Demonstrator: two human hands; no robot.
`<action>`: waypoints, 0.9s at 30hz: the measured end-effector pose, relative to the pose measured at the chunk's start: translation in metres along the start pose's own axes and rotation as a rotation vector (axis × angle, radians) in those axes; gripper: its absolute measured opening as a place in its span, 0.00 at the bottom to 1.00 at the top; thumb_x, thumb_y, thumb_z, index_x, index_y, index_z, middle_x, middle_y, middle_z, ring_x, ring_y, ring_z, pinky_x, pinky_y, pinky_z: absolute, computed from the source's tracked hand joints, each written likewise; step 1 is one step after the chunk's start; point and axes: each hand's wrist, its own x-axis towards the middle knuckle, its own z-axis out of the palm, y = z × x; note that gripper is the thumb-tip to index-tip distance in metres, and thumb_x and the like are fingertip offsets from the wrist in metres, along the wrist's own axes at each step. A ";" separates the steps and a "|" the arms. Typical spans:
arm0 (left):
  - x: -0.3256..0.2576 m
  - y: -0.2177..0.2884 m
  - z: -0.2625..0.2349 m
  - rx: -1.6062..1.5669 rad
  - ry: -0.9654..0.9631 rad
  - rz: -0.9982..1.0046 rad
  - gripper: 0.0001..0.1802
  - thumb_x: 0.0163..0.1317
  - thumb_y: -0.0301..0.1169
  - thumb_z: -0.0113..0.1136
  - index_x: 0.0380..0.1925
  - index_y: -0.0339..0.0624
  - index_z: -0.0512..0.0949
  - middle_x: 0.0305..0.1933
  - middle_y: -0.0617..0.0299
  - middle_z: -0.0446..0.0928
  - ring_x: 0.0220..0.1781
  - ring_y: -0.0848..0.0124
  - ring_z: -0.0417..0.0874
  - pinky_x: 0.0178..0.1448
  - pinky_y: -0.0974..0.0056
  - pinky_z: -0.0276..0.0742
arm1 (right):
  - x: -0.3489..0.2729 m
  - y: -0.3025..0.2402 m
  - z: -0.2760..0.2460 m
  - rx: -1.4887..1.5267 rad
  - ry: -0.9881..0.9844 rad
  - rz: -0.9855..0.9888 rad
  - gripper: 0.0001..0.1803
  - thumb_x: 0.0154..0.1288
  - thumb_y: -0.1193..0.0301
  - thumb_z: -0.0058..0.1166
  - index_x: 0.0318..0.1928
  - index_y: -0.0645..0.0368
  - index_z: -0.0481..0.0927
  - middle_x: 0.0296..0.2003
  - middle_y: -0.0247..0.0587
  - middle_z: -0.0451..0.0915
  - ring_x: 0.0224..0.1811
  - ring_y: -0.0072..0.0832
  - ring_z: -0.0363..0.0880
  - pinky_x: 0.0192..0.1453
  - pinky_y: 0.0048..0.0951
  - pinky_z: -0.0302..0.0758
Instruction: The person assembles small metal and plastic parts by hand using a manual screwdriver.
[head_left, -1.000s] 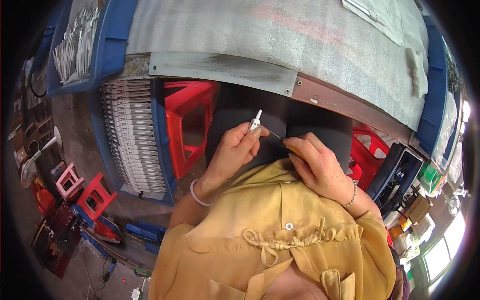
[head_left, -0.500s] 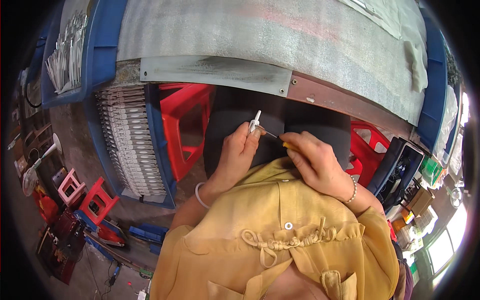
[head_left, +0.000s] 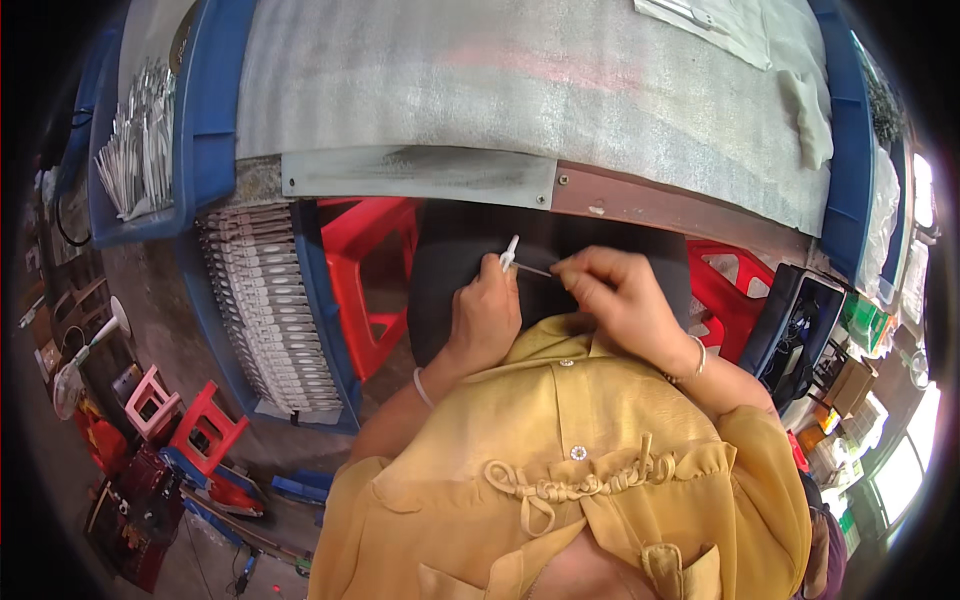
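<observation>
Over my lap, my left hand (head_left: 486, 316) pinches a small white plastic piece (head_left: 510, 250) with a narrow pointed end sticking up past the fingers. Its lower part is hidden in the grip. My right hand (head_left: 628, 305) is closed around a screwdriver, whose thin metal shaft (head_left: 535, 270) reaches left to the side of the white piece. The handle is covered by my fingers now. Whether the tip is inside the piece or only against it, I cannot tell.
Ahead is a foam-covered table (head_left: 400, 90) with a metal edge strip (head_left: 420, 175). At left, a blue bin (head_left: 210, 130) holds slim white pieces; below it, another crate (head_left: 335, 320) holds stacked rows of white parts. Red stools (head_left: 345, 260) and a dark box (head_left: 800, 320) stand nearby.
The view has shifted, so the table edge sits lower. My right hand has turned over the screwdriver, hiding its yellow handle. My left hand still grips the white piece.
</observation>
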 end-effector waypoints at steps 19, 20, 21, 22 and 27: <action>0.006 -0.005 0.002 0.012 -0.014 -0.031 0.08 0.68 0.29 0.50 0.36 0.35 0.67 0.27 0.39 0.77 0.29 0.40 0.80 0.29 0.44 0.73 | 0.008 -0.013 -0.003 -0.091 -0.057 -0.053 0.09 0.64 0.74 0.57 0.43 0.66 0.82 0.30 0.52 0.81 0.29 0.39 0.82 0.34 0.30 0.76; 0.008 -0.008 0.002 0.016 -0.004 -0.029 0.08 0.68 0.29 0.50 0.36 0.35 0.67 0.27 0.39 0.77 0.29 0.40 0.80 0.29 0.44 0.73 | 0.008 -0.024 -0.006 -0.304 -0.111 -0.113 0.10 0.64 0.76 0.56 0.44 0.67 0.81 0.28 0.50 0.80 0.28 0.34 0.81 0.32 0.27 0.74; 0.006 -0.007 0.003 -0.118 0.048 0.020 0.08 0.68 0.29 0.49 0.36 0.35 0.69 0.25 0.43 0.76 0.24 0.47 0.79 0.26 0.49 0.71 | 0.001 -0.023 -0.009 -0.386 -0.153 -0.241 0.13 0.62 0.79 0.56 0.48 0.65 0.78 0.33 0.49 0.78 0.32 0.40 0.80 0.34 0.31 0.75; 0.004 -0.006 0.003 -0.251 0.100 0.067 0.08 0.69 0.30 0.49 0.36 0.34 0.71 0.22 0.48 0.75 0.19 0.54 0.78 0.23 0.55 0.69 | -0.004 -0.026 -0.009 -0.386 -0.155 -0.240 0.13 0.62 0.79 0.56 0.48 0.65 0.78 0.33 0.49 0.78 0.32 0.40 0.80 0.34 0.31 0.75; 0.006 0.008 -0.019 -0.623 -0.157 -0.345 0.10 0.72 0.32 0.47 0.35 0.37 0.72 0.19 0.67 0.67 0.17 0.79 0.66 0.21 0.70 0.62 | -0.018 -0.025 -0.013 -0.560 -0.104 -0.474 0.18 0.57 0.81 0.57 0.50 0.65 0.76 0.42 0.50 0.73 0.36 0.44 0.78 0.36 0.36 0.78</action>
